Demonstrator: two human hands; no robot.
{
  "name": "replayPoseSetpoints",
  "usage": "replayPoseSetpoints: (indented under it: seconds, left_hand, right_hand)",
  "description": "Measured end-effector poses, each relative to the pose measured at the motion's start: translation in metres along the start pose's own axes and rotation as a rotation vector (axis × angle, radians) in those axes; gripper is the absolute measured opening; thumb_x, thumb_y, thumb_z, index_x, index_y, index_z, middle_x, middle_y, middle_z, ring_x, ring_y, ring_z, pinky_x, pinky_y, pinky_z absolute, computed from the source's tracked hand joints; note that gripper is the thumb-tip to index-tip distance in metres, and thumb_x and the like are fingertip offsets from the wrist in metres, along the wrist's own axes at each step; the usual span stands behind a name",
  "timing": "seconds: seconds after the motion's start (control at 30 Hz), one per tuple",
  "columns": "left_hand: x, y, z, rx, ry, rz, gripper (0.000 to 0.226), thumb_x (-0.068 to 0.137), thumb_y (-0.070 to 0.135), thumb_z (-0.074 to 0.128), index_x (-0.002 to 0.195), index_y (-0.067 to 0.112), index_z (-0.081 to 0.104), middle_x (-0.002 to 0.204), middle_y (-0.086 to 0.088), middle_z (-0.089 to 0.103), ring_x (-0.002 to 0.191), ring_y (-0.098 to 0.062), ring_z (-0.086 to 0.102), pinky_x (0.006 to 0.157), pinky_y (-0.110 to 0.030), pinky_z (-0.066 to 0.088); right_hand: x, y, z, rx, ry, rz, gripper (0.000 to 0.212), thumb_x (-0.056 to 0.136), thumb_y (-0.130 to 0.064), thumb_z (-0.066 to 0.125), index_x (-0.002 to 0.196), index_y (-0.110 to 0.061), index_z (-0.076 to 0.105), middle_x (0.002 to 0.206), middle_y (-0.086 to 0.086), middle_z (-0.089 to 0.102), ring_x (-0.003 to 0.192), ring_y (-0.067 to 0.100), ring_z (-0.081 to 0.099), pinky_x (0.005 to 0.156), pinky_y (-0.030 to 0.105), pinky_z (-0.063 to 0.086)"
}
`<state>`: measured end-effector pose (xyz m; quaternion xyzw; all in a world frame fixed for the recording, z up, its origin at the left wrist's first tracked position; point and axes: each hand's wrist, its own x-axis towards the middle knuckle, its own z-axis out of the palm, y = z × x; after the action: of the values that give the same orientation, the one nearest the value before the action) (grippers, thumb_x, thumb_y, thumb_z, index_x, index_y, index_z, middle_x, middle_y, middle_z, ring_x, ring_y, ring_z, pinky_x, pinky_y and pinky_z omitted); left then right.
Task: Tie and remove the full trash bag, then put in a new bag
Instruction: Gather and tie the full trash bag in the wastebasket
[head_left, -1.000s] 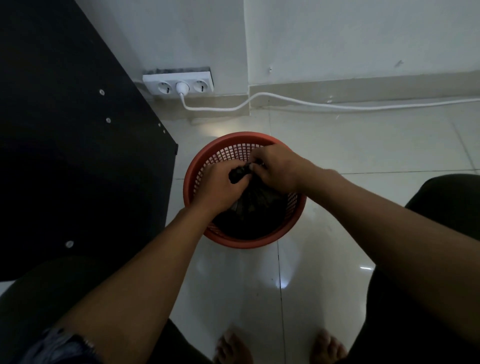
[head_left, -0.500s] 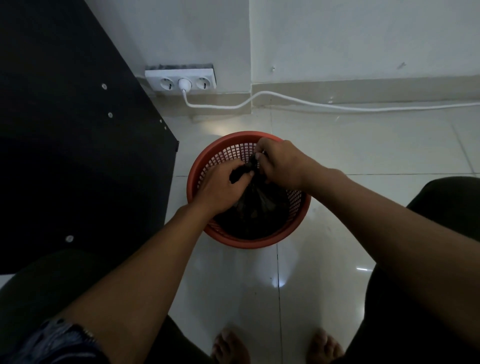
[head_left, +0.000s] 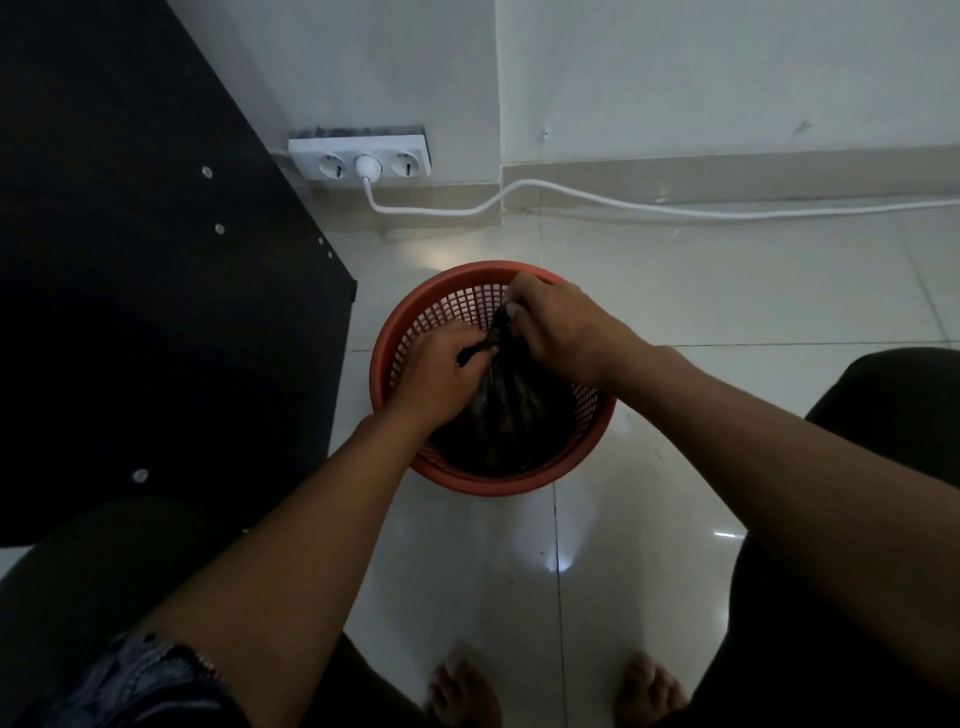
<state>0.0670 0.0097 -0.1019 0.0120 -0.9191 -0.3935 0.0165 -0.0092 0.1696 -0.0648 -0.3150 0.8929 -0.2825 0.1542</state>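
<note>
Standing barefoot on the pale tiled floor (head_left: 675, 519), bare feet (head_left: 462, 691) nearest the camera, w/ both forearms reaching down to the red mesh basket (head_left: 395, 358) just ahead. Step in hand looks like the tie: left hand (head_left: 436, 366) and right hand (head_left: 558, 325) meet over the gathered neck of the black trash bag (head_left: 511, 415), which sits inside the basket, not yet lifted. Fingers of both hands are closed tight on the twisted plastic, left pinching one dark tail, right gripping the bunched top slightly further back; whether a knot is formed yet can't be told, fingers cover it. Next move prob calls for cinching the tails apart, then a straight upward pull so the bag clears the rim w/o snagging the mesh or tipping the light basket. No new bag in view. Left of the basket, close by, a dark furniture panel (head_left: 156, 312) limits elbow room. Beyond, at the wall base, a white power strip (head_left: 360, 156) w/ one plug in, its white cable (head_left: 675, 208) trailing right along the skirting, apart from the basket but worth minding.
</note>
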Motion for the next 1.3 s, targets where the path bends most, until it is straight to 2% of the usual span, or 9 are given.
replayPoseSetpoints:
  seconds: [0.2,0.27,0.37,0.43,0.53,0.73,0.97,1.2,1.3]
  left_hand:
    - [0.000,0.004,-0.008,-0.062,0.020,-0.056,0.016,0.096,0.012,0.059,0.089,0.009,0.073,0.080,0.001,0.068,0.073,-0.014,0.062,0.063,-0.031,0.049]
    - [0.003,0.013,-0.015,-0.088,0.081,-0.094,0.017,0.097,0.016,0.059,0.098,0.011,0.075,0.087,0.001,0.071,0.076,-0.012,0.063,0.068,-0.023,0.050]
    - [0.011,0.025,-0.032,-0.129,0.123,-0.157,0.019,0.096,0.026,0.058,0.098,0.016,0.075,0.087,0.000,0.072,0.079,-0.012,0.066,0.074,-0.027,0.053]
    - [0.016,0.031,-0.046,-0.166,0.171,-0.193,0.024,0.095,0.029,0.059,0.092,0.010,0.073,0.084,-0.009,0.073,0.079,-0.021,0.068,0.075,-0.040,0.055]
    - [0.021,0.046,-0.065,-0.310,0.271,-0.272,0.024,0.097,0.023,0.060,0.091,0.003,0.072,0.088,-0.018,0.072,0.079,-0.019,0.064,0.081,-0.045,0.054]
    - [0.027,0.072,-0.078,-0.531,0.305,-0.381,0.014,0.096,0.026,0.061,0.093,0.021,0.074,0.100,-0.011,0.075,0.101,-0.027,0.070,0.094,-0.045,0.055]
    - [0.031,0.093,-0.095,-0.579,0.235,-0.385,0.015,0.094,0.027,0.065,0.103,0.020,0.074,0.097,0.002,0.076,0.095,-0.013,0.071,0.093,-0.032,0.056]
    - [0.043,0.110,-0.122,-0.696,0.252,-0.337,0.028,0.091,0.054,0.058,0.098,0.031,0.073,0.102,0.010,0.073,0.100,-0.004,0.067,0.093,-0.028,0.051]
    - [0.043,0.130,-0.135,-0.656,0.272,-0.386,0.055,0.083,0.069,0.052,0.116,0.029,0.069,0.118,0.008,0.069,0.114,-0.008,0.062,0.106,-0.036,0.046]
  right_hand:
    - [-0.007,-0.004,-0.005,0.287,0.106,0.154,0.028,0.101,-0.033,0.051,0.123,-0.017,0.058,0.108,-0.002,0.063,0.099,0.016,0.060,0.086,0.030,0.049]
    - [-0.013,-0.010,-0.011,0.426,0.108,0.189,0.038,0.098,-0.043,0.054,0.131,-0.025,0.055,0.115,-0.006,0.063,0.105,0.010,0.059,0.093,0.028,0.048]
    - [-0.026,-0.021,-0.014,0.543,0.136,0.100,0.030,0.089,-0.041,0.069,0.116,-0.045,0.057,0.109,-0.023,0.062,0.101,-0.011,0.059,0.092,0.011,0.046]
    - [-0.032,-0.022,-0.011,0.527,0.152,0.078,0.054,0.077,-0.045,0.080,0.124,-0.045,0.053,0.118,-0.023,0.061,0.108,-0.011,0.057,0.095,0.010,0.043]
    - [-0.033,-0.019,-0.010,0.544,0.147,0.147,0.102,0.059,-0.063,0.084,0.146,-0.034,0.040,0.139,-0.013,0.054,0.125,0.004,0.053,0.108,0.029,0.043]
    - [-0.036,-0.022,-0.017,0.698,0.216,0.163,0.075,0.061,-0.052,0.088,0.128,-0.033,0.059,0.118,-0.015,0.069,0.110,0.002,0.064,0.100,0.037,0.053]
    - [-0.029,-0.027,-0.034,0.750,0.363,0.158,0.061,0.065,-0.053,0.084,0.117,-0.025,0.068,0.110,-0.009,0.074,0.105,0.008,0.069,0.095,0.041,0.055]
    - [-0.022,-0.043,-0.074,0.851,0.473,0.135,0.034,0.083,-0.022,0.079,0.115,-0.020,0.068,0.111,-0.003,0.074,0.105,0.011,0.069,0.098,0.040,0.054]
    - [-0.030,-0.064,-0.108,0.909,0.492,0.202,0.030,0.083,-0.020,0.079,0.111,-0.024,0.068,0.109,-0.004,0.074,0.103,0.009,0.069,0.095,0.033,0.055]
